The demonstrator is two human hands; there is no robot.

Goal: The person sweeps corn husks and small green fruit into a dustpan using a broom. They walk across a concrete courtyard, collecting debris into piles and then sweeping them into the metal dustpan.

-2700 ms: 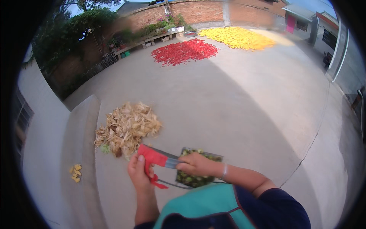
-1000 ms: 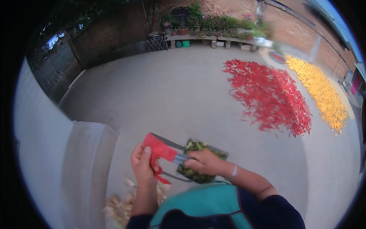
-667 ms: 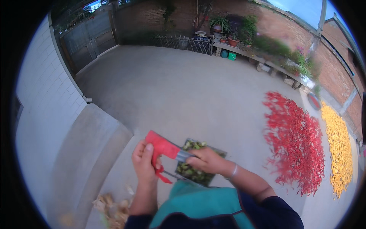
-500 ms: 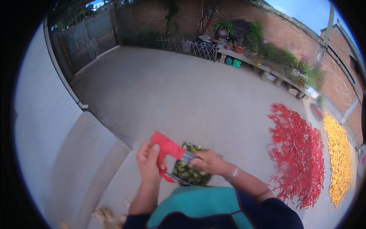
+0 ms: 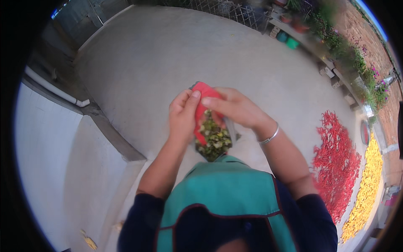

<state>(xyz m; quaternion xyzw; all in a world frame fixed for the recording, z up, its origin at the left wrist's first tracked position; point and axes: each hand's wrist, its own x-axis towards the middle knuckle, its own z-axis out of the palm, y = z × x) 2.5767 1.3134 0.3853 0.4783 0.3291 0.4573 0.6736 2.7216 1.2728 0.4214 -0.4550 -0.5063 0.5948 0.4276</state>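
A person looks down at their own two hands, held close together in front of the chest above a grey concrete yard (image 5: pixel 176 54). The left hand (image 5: pixel 182 115) grips the side of a red bag (image 5: pixel 202 93), thumb and fingers pressed against its edge. The right hand (image 5: pixel 235 107) comes in from the other side, fingertips pinching the bag's upper rim just beside the left thumb. Directly beneath both hands, and partly hidden by them, sits a clear container of small green and yellowish pieces (image 5: pixel 215 140), close against the person's teal vest (image 5: pixel 226 189). A silver bangle (image 5: pixel 269 136) circles the right wrist.

Judging by the pose, the step in hand looks like working the red bag open or folded over the container's mouth; which of the two cannot be told. The next move probably calls for both hands keeping their pinch while the container stays level, so the pieces do not spill.

Well off to the right of the right hand, red chillies (image 5: pixel 336 164) and yellow produce (image 5: pixel 367 189) lie spread on the ground. To the left of the left hand runs a white wall (image 5: pixel 46 147).
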